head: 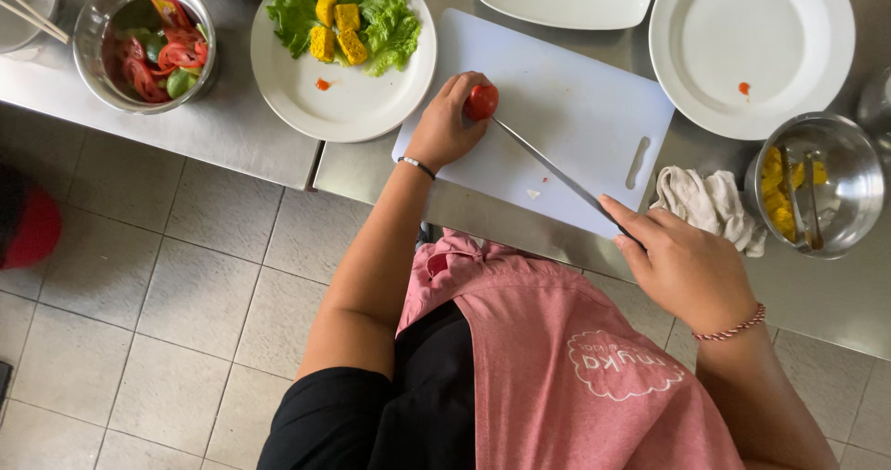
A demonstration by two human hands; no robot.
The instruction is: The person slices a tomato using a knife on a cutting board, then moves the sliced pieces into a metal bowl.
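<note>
Head view. The left hand curls its grip around a small red tomato, pinning it near the upper left part of a white cutting board. The right hand closes its grip on a knife whose tip touches the tomato. The board's centre and right stay bare. 1 plate of lettuce and yellow cubes lies just beside the board's left edge; a crumpled cloth lies at its right on the steel surface.
</note>
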